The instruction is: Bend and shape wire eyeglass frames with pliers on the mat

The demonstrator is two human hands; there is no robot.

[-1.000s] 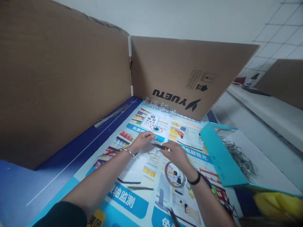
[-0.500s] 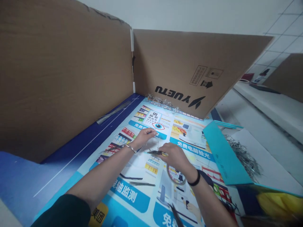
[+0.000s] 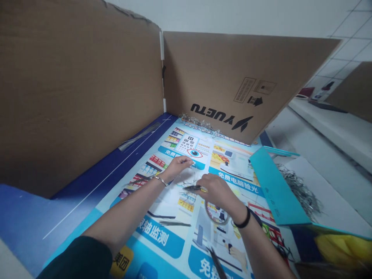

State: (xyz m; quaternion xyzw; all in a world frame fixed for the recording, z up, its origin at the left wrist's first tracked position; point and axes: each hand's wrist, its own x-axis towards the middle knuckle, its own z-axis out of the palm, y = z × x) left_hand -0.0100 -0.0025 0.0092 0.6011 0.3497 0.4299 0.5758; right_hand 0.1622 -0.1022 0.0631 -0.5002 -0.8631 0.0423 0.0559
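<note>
My left hand (image 3: pixel 180 166) is closed in a pinch over the printed mat, apparently on a thin wire (image 3: pixel 194 177) whose faint line shows near the fingertips. Low and to the right, my right hand (image 3: pixel 216 193) is wrapped around small pliers (image 3: pixel 192 188) with yellow on the handle. Their dark jaws point left, a short way below my left fingertips. Whether the jaws touch the wire is too fine to tell. Just under my right hand lies a roll of tape (image 3: pixel 207 212). A bundle of thin wire lengths (image 3: pixel 174 223) rests on the mat nearer to me.
Cardboard panels (image 3: pixel 87 93) wall the left and back. Tangled wire pieces (image 3: pixel 200 123) line the back panel's foot. A turquoise box (image 3: pixel 279 190) at right holds many silvery wire pieces (image 3: pixel 299 190). A dark pointed tool (image 3: pixel 215 261) lies at the front; something yellow (image 3: pixel 344 250) sits lower right.
My right hand and the pliers have shifted very slightly right. My left hand keeps its pinch in nearly the same spot. The camera view has tilted a little.
</note>
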